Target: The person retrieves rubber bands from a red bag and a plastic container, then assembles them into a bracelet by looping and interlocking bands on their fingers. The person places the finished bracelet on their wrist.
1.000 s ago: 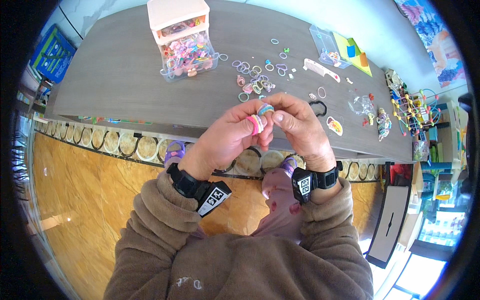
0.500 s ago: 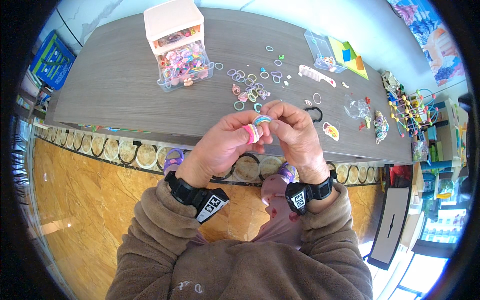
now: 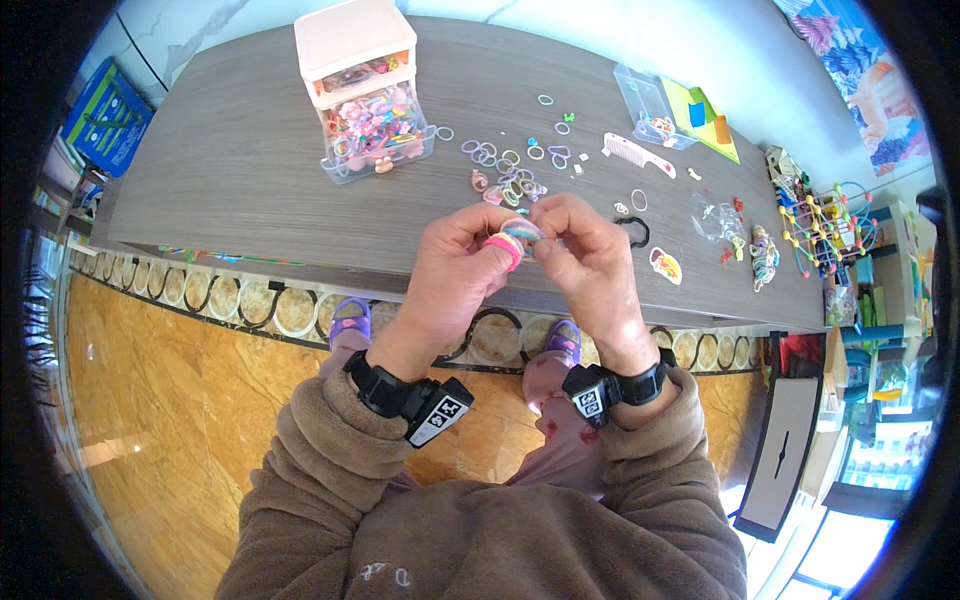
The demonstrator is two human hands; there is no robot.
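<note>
Over the table's near edge, my left hand and my right hand meet with fingertips pinched. Between them is a small bunch of pastel blue and white hair ties. A bright pink and yellow hair tie loops round a digit of my left hand. The right thumb and fingers grip the bunch's right side; its far part is hidden by the fingers. Just beyond the hands lies a loose heap of small pastel hair ties.
A small drawer box stands at back left, its lower drawer pulled out, full of colourful hair accessories. Rightward lie a white comb, a black hair tie, a clear bag, a clear container and a bundle of hair ties.
The blue hair ties between my fingers have turned and bunched together. The pink hair tie on my left hand has tilted, and both hands have shifted slightly. The view has moved a little.
</note>
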